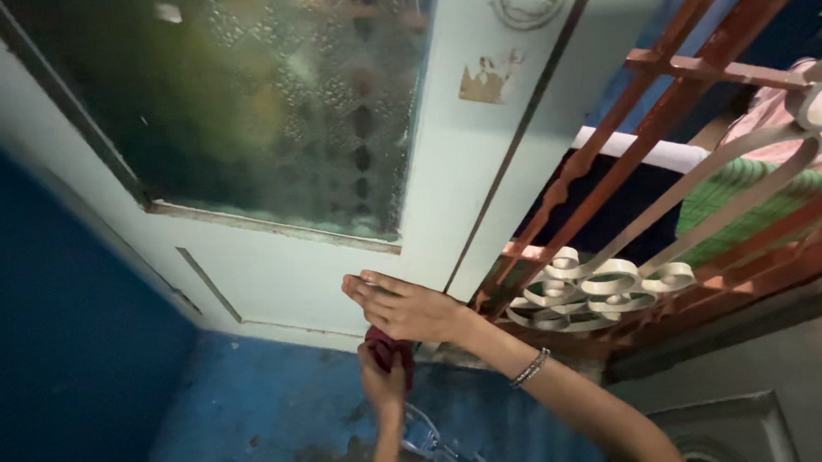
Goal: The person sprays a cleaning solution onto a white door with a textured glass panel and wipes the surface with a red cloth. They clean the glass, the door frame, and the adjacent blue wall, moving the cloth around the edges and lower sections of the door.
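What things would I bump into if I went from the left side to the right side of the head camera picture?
Dark blue wall → frosted glass pane in the pale door → left hand holding a dark red cloth → right hand on the door edge → silver bracelet → white scrollwork on the red metal grille.

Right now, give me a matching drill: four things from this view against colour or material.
Things:
1. cloth
2. window pane
3. grille
4. bracelet

Descriptions:
A. frosted, patterned glass
B. dark red fabric
C. silvery beads
D. rust-orange bars

Pairs: 1-B, 2-A, 3-D, 4-C
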